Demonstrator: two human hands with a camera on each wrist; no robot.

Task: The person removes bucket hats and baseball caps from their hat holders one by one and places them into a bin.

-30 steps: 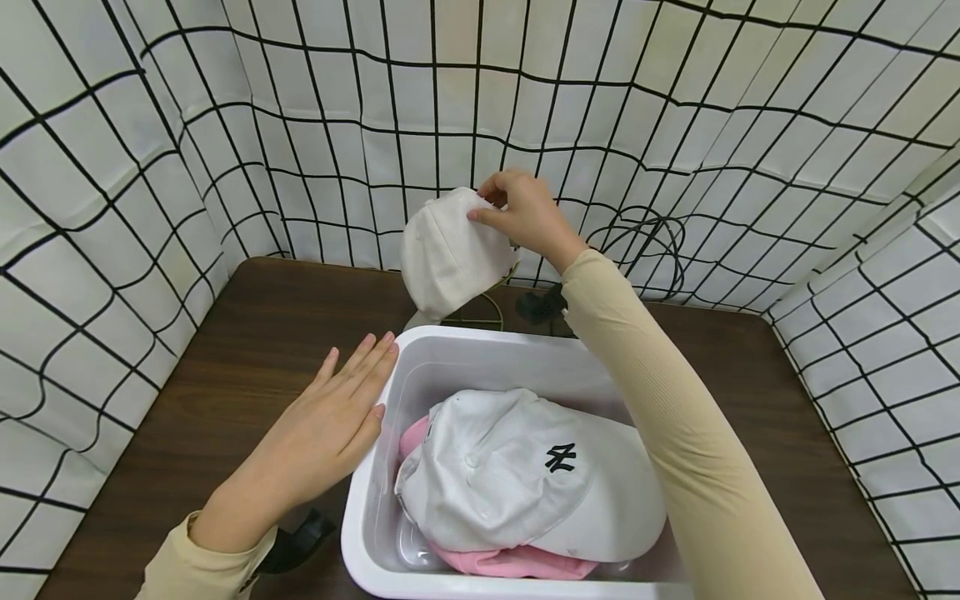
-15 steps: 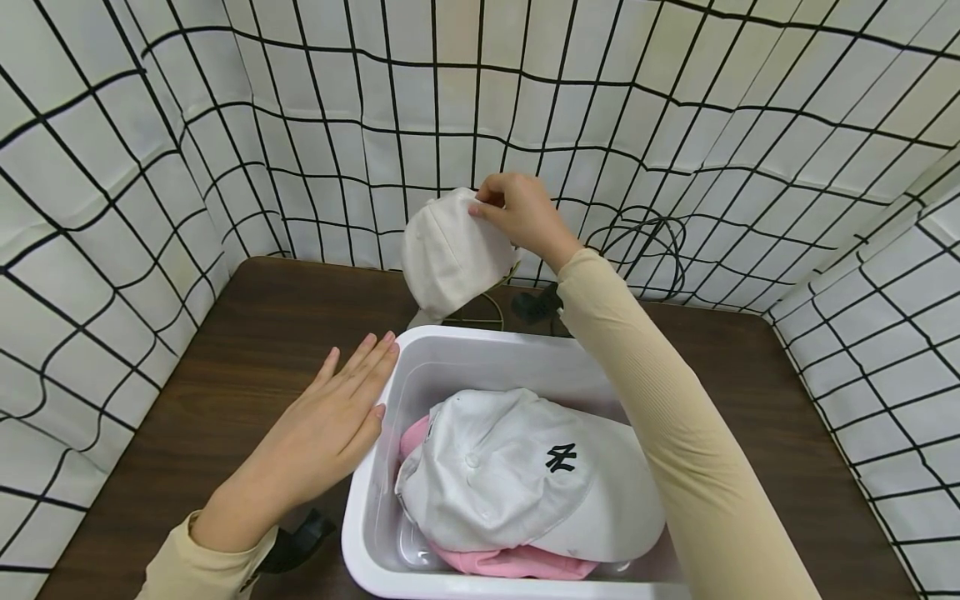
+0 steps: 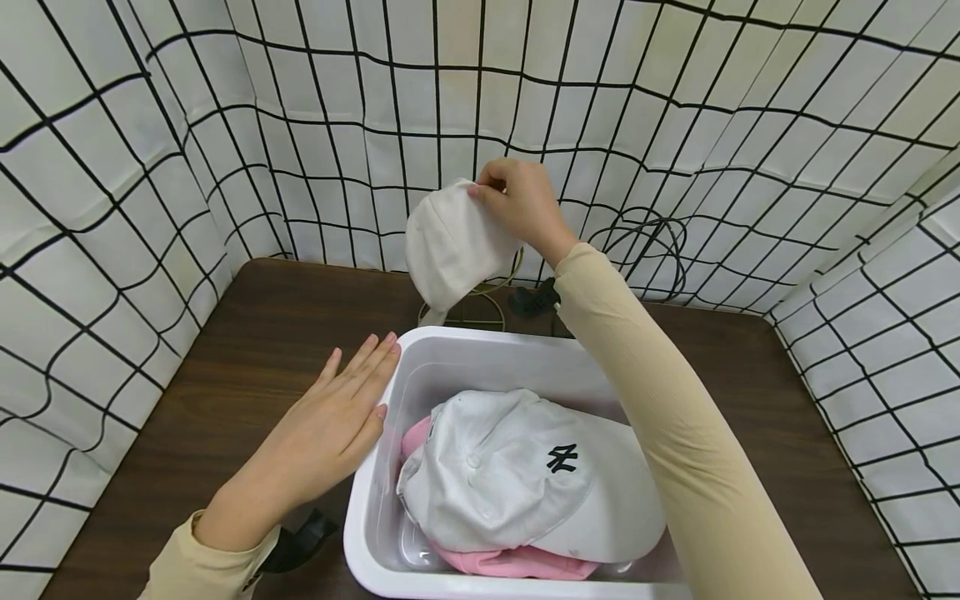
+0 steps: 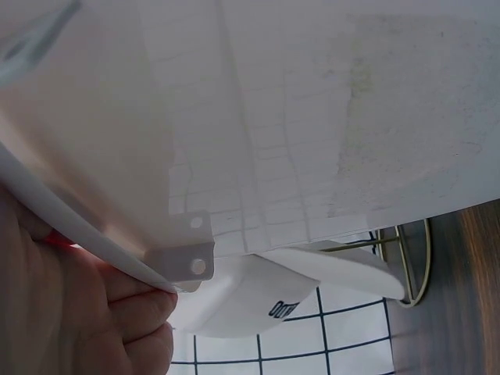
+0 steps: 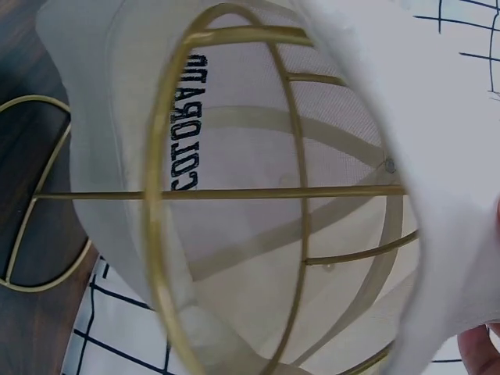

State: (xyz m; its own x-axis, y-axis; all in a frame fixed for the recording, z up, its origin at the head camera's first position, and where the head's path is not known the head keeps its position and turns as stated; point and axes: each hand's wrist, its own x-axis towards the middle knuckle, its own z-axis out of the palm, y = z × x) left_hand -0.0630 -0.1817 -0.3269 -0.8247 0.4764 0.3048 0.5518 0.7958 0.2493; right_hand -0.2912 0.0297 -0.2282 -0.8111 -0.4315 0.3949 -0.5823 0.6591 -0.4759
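My right hand [image 3: 522,204] pinches the back edge of a cream cap [image 3: 457,250]. In the right wrist view the cap [image 5: 312,141] hangs around a gold wire hat stand [image 5: 152,211], with dark "COLORADO" lettering seen through the wires. My left hand [image 3: 330,429] lies with straight fingers against the left rim of a white plastic bin [image 3: 365,500]; the left wrist view shows its fingertips [image 4: 152,305] touching the rim from outside. Inside the bin lie a white cap [image 3: 510,475] with a black NY logo and, under it, something pink [image 3: 517,562], partly hidden.
Everything stands on a dark wood table [image 3: 247,367]. White-backed black wire grid panels [image 3: 300,133] enclose the back and sides. A coiled black cable [image 3: 652,242] hangs at the back, and a small black object [image 3: 534,300] sits behind the bin.
My right hand has risen slightly, lifting and tilting the cream cap, so more of the gold stand shows below it. My left hand and the bin stay put.
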